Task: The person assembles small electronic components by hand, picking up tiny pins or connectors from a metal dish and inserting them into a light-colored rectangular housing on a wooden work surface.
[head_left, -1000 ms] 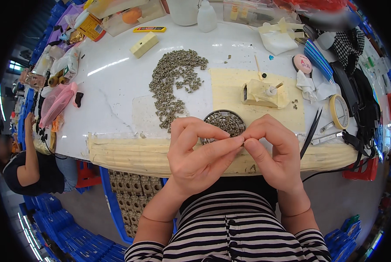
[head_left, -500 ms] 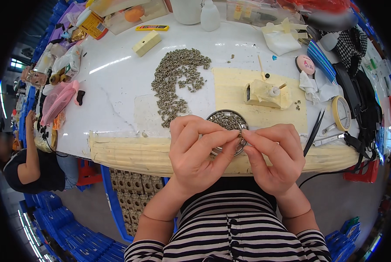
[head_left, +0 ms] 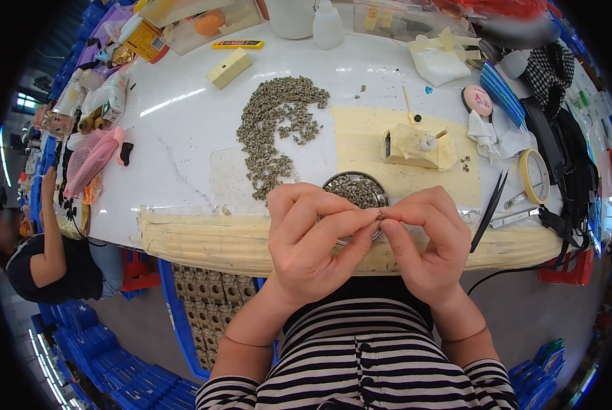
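My left hand [head_left: 319, 242] and my right hand [head_left: 429, 242] meet fingertip to fingertip over the near edge of a round metal dish [head_left: 328, 183]. Both are closed in a pinch on a small metal part [head_left: 380, 216], mostly covered by the fingers. Small grey metal parts [head_left: 357, 191] fill the dish. Beyond my left hand, a curved heap of similar metal parts [head_left: 265, 113] is spread over the white table.
A taped block [head_left: 415, 147] with a small white nozzle stands beyond the dish on yellowish paper. Black tweezers [head_left: 489, 212] and a tape roll [head_left: 535, 178] lie at right. Below the table edge is a blue crate [head_left: 176, 311] of metal pieces. Another person [head_left: 49, 263] sits at left.
Both hands keep their pinch; the right hand has shifted slightly, its fingers lifting a little. The other person's arm at left has moved a bit.
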Demonstrator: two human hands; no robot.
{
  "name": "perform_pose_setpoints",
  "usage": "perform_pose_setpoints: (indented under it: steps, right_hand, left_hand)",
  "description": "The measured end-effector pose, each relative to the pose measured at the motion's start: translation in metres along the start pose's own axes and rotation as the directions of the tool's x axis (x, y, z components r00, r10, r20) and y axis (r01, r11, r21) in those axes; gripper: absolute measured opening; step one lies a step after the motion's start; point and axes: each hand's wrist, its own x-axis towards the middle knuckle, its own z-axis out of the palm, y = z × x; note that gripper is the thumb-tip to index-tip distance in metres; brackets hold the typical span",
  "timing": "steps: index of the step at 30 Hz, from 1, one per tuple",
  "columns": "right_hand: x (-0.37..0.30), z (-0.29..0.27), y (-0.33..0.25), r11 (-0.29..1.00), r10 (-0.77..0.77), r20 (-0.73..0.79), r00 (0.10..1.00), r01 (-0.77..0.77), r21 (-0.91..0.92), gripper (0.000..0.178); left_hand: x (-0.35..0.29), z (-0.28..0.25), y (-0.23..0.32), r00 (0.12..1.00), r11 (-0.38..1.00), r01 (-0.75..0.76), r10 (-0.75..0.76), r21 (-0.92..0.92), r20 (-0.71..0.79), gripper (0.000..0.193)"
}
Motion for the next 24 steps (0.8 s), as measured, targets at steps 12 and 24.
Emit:
perform_pose_setpoints:
  steps: [12, 24]
  right_hand:
    - [-0.0055, 0.0023, 0.0016, 0.899, -0.323, -0.034, 0.946, 0.295, -0.324, 0.042]
    - [-0.0053, -0.0004, -0.0041, 0.997, -0.068, 0.018, 0.997, 0.068, 0.019, 0.032]
  left_hand:
    - [0.0003, 0.001, -0.0001, 1.0, 1.0, 0.018, -0.018, 0.008, -0.011, 0.025]
    - [-0.0009, 0.0008, -0.0012, 0.999, 1.0, 0.003, -0.004, -0.014, -0.032, 0.027]
